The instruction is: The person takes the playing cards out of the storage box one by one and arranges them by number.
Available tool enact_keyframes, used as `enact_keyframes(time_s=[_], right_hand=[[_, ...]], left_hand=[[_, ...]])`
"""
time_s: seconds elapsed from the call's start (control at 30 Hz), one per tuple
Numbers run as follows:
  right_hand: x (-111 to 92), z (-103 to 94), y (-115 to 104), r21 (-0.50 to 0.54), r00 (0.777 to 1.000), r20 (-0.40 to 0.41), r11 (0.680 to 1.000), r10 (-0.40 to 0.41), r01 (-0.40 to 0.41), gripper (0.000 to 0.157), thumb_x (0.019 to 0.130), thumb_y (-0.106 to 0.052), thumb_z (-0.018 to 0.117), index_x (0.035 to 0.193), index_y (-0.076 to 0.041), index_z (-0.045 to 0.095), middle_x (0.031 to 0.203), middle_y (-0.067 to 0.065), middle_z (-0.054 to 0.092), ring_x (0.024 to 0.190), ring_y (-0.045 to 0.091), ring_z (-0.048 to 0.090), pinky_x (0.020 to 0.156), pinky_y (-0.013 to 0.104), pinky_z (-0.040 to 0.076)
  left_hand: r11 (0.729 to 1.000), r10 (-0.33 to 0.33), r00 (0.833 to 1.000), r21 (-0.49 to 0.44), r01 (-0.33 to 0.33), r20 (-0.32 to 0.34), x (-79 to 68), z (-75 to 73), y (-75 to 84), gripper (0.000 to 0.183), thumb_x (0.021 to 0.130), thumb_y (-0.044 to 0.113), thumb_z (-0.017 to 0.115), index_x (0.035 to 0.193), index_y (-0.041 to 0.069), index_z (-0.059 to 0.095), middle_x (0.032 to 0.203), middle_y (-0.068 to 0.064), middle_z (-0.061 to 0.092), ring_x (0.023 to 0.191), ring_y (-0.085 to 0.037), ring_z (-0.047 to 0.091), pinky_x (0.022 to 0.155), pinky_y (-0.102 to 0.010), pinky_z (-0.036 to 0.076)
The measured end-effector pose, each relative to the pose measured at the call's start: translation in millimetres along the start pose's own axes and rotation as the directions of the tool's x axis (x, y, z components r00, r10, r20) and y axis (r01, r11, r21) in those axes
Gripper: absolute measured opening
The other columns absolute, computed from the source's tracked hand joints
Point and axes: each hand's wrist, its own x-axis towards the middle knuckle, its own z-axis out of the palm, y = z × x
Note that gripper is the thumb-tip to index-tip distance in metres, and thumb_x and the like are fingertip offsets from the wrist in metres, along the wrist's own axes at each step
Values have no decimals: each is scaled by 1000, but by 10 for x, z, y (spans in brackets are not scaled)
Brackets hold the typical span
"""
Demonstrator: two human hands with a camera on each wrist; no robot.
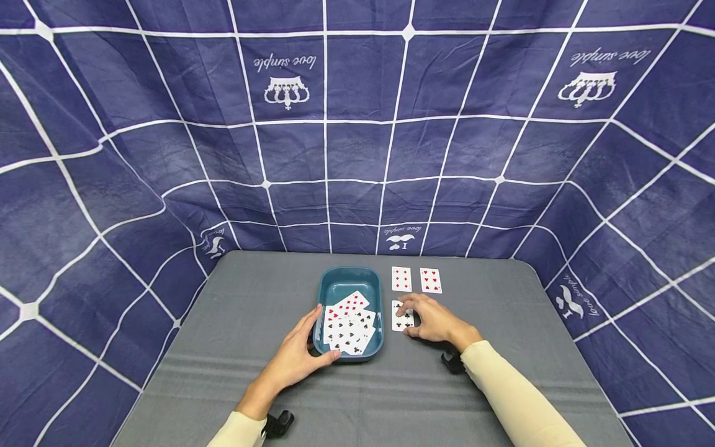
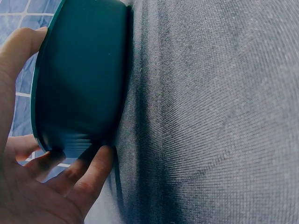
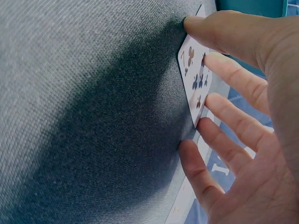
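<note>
A teal tray (image 1: 342, 273) with several playing cards (image 1: 349, 326) lying loose in it stands on the grey cloth. At its near left corner my left hand (image 1: 296, 357) holds it, thumb on the near rim and fingers along the left side; the left wrist view shows the fingertips (image 2: 105, 154) against the tray wall (image 2: 81, 70). Right of the tray, a seven of clubs (image 3: 194, 65) lies face up. Spread over that card is my right hand (image 1: 436, 318), its thumb at the near edge and fingertips at the card's face and far edge, partly covering it.
Beyond the right hand lie two face-up red cards side by side, a diamonds card (image 1: 401, 279) and a hearts card (image 1: 431, 280). Grey cloth (image 1: 251, 298) covers the table. A blue curtain (image 1: 357, 149) with white lines encloses the back and sides.
</note>
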Motion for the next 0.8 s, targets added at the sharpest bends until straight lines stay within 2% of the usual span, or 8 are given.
enact_keyframes(time_s=[0.8], right_hand=[[25, 1, -32, -12, 1000, -5, 1000, -7, 7, 37, 92, -17, 97, 126, -15, 84, 163, 17, 69, 154, 43, 64, 130, 64, 51]], left_hand=[[1000, 3, 1000, 6, -3, 1, -8, -12, 3, 122, 89, 50, 101, 184, 10, 36, 188, -14, 41, 161, -35, 58, 106, -31, 67]])
